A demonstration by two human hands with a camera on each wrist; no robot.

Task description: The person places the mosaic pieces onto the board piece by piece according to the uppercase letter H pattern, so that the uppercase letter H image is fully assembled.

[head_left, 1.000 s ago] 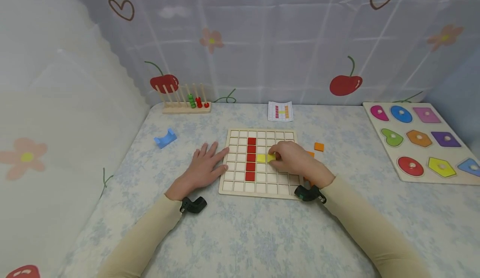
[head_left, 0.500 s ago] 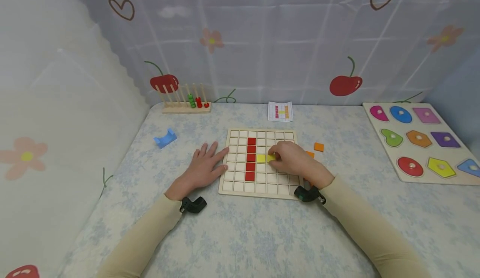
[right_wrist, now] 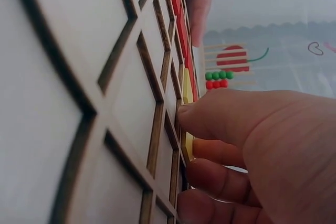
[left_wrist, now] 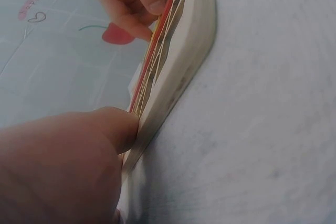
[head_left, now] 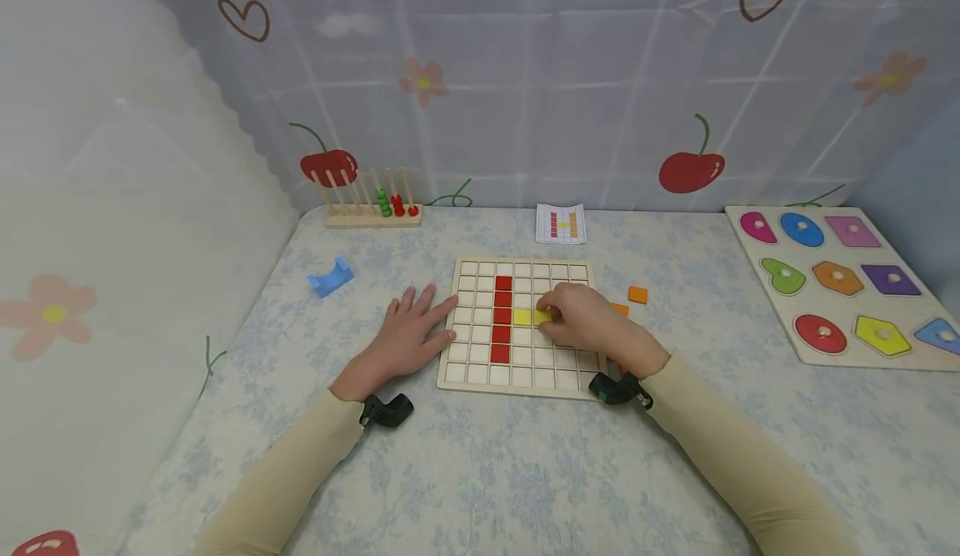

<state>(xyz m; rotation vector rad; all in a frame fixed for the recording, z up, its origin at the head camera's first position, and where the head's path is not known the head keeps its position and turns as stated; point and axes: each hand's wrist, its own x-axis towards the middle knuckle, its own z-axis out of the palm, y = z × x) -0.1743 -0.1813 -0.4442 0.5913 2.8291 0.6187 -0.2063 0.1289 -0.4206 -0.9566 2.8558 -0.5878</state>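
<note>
A wooden grid board (head_left: 501, 374) lies flat on the table, with a column of several red square tiles (head_left: 502, 316) in its cells. One yellow square tile (head_left: 522, 317) sits right beside that column. My right hand (head_left: 592, 320) is over the board and pinches a second yellow tile (right_wrist: 189, 144) between thumb and fingers, at the neighbouring cell. My left hand (head_left: 407, 335) rests at the board's left edge with fingers spread; in the left wrist view its thumb (left_wrist: 123, 127) touches the board's side. The right hand hides some cells on the right.
Orange tiles (head_left: 637, 295) lie right of the board, some partly hidden by the right wrist. Behind it is a pattern card (head_left: 561, 223). A bead-peg counting stand (head_left: 373, 221) and a blue curved block (head_left: 331, 278) are at left. A knobbed shape puzzle (head_left: 806, 348) lies far right.
</note>
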